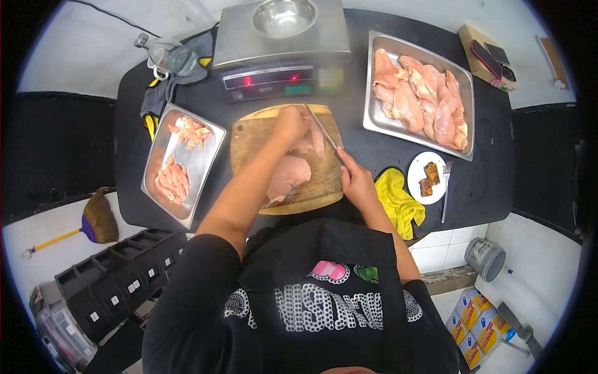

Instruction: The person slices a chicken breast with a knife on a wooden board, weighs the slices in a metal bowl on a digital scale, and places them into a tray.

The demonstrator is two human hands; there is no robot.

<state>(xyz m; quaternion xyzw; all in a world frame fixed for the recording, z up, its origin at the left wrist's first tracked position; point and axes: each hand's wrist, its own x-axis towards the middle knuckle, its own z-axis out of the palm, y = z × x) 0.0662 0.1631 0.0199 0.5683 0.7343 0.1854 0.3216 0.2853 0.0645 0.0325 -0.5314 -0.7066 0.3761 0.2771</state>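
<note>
On the wooden cutting board (249, 146), my left hand (293, 126) is closed on a piece of raw chicken (316, 140) near the far edge; its fingertips are partly hidden. My right hand (359, 182) grips a knife (322, 129) by the handle, the blade slanting up and left beside that piece. A larger raw chicken breast (289, 176) lies nearer to me, partly behind my left forearm. To the left, a steel tray (198, 163) carries two small heaps of cut chicken (172, 181). A deeper steel pan (374, 119) at the right holds several whole chicken breasts (430, 100).
A digital scale (280, 50) with a steel bowl (284, 17) stands behind the board. Right of me are a yellow cloth (398, 201), a white plate (416, 181) with two brown pieces, and a fork (446, 193). Glass jug (180, 60) and gloves (154, 100) sit far left.
</note>
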